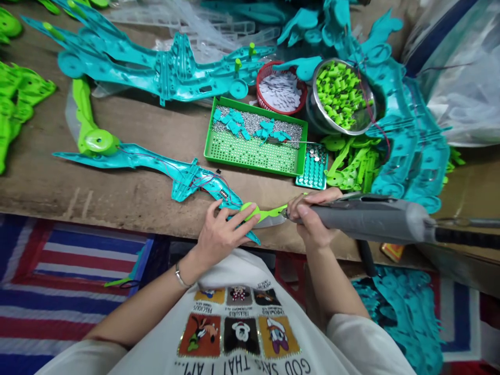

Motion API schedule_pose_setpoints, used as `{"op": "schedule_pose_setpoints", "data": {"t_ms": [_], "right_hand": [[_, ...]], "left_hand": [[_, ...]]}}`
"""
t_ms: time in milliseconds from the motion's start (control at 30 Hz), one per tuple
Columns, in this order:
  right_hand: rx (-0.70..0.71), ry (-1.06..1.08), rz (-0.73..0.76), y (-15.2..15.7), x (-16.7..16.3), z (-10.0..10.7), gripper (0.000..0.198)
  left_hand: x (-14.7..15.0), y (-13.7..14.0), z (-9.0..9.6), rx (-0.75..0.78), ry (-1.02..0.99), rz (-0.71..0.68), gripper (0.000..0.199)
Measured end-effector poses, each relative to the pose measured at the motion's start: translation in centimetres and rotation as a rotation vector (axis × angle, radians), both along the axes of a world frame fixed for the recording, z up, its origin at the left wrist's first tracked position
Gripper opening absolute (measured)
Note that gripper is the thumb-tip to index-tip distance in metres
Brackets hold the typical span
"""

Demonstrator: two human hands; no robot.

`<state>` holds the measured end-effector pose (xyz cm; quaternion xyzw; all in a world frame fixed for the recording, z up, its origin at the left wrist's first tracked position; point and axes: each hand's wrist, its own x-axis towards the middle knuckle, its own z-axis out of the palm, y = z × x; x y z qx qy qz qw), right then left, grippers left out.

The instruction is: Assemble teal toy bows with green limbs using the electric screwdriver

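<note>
Turquoise plastic bow frame [184,183] lies along the table's [144,122] near side, the left hand [221,229] spread flat across its right joint. Wrapped around a grey power screwdriver [371,219], the right hand [314,216] seems to bring its tip against the lime-green limb [269,213]. Beyond sits a green tray [253,155]; farther right, a steel bowl [318,115].

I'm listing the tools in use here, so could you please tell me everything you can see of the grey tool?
The grey tool is long and rounded, plastic-looking, with a darker strip along its upper side and a black ribbed cord at its back end. It is held sideways over the table, its narrow tip pointing left at a green part. The right hand grips its front end. Whether it touches that part or is running, I cannot tell.
</note>
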<state>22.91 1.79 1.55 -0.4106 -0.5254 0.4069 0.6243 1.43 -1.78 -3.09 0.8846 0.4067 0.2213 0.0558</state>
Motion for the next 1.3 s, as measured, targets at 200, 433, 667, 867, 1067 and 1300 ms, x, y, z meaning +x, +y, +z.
{"op": "schedule_pose_setpoints", "data": {"t_ms": [200,433,667,867,1067,1300], "right_hand": [[-0.056,-0.071,0.215,0.5,1.3,-0.6,0.020],[0.047,-0.038,0.271,4.4,1.5,2.8,0.025],[0.105,-0.042,-0.331,10.2,1.1,0.9,0.030],[0.131,0.003,-0.306,9.9,0.9,1.5,0.028],[0.112,0.005,-0.115,5.6,-0.1,4.4,0.019],[0.088,0.040,-0.044,1.6,-1.0,4.3,0.019]], "left_hand": [[0.0,-0.1,0.0,0.004,0.001,0.020,0.045],[0.0,0.1,0.0,-0.016,-0.005,0.007,0.048],[0.0,0.0,-0.2,-0.027,-0.045,0.012,0.050],[0.0,0.2,0.0,-0.016,-0.032,0.012,0.043],[0.1,-0.3,0.5,-0.009,-0.093,0.022,0.062],[4.1,1.0,3.5,-0.062,-0.207,0.207,0.024]]}}
